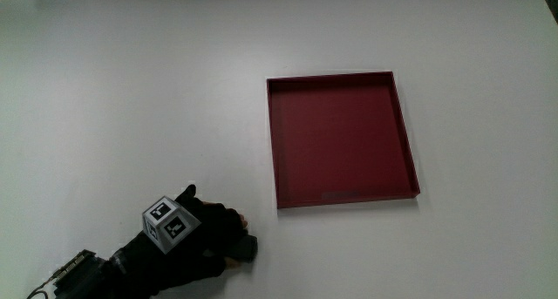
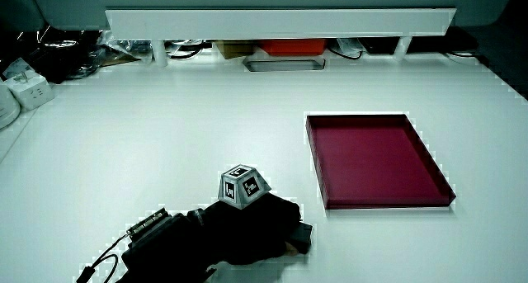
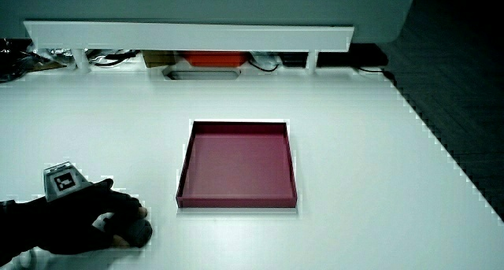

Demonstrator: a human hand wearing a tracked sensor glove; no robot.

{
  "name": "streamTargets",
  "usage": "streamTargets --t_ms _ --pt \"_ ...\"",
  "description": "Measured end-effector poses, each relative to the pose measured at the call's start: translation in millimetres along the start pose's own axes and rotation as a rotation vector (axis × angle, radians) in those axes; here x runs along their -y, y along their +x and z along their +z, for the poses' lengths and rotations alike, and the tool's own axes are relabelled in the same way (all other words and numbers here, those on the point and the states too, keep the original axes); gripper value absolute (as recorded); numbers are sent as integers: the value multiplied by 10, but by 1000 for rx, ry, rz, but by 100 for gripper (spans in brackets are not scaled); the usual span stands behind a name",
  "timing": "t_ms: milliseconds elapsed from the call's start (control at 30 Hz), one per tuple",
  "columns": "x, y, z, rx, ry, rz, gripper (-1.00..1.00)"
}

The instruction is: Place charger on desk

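One white desk (image 1: pixel 131 90), bare apart from the items below, gives open room for a set-down. One red tray (image 1: pixel 403 133), shallow and with nothing in it, lies flat on the desk, well apart from the hand and farther from the person; since the task names the desk and not the tray, it probably plays no part here. One hand (image 1: pixel 205 242), in a black glove with one patterned cube (image 1: pixel 170 222) on its back, rests low on the desk near the person's edge, fingers curled down around a small dark object that shows at the fingertips in a side view (image 3: pixel 138 232). This object is judged to be the charger (image 1: pixel 248 247), held close against the desk, as if just being set down or about to be let go. It is mostly hidden by the glove, so its shape cannot be told
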Motion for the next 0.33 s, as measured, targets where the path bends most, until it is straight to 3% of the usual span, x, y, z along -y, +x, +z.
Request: streamTargets --t_ms 67,100,167,200,267,300,333 --pt "-5 -54 -61 51 -3 16 -17" --pt "-1 6 0 8 4 -1 -22" --pt "-6 -62 -71 42 -5 13 -33" --pt "1 -5 -11 22 -4 14 -39" --pt "-7 -39 -42 51 0 10 -50" --pt "-9 10 22 22 11 1 -56" --pt "-8 -8 20 36 12 2 -61"
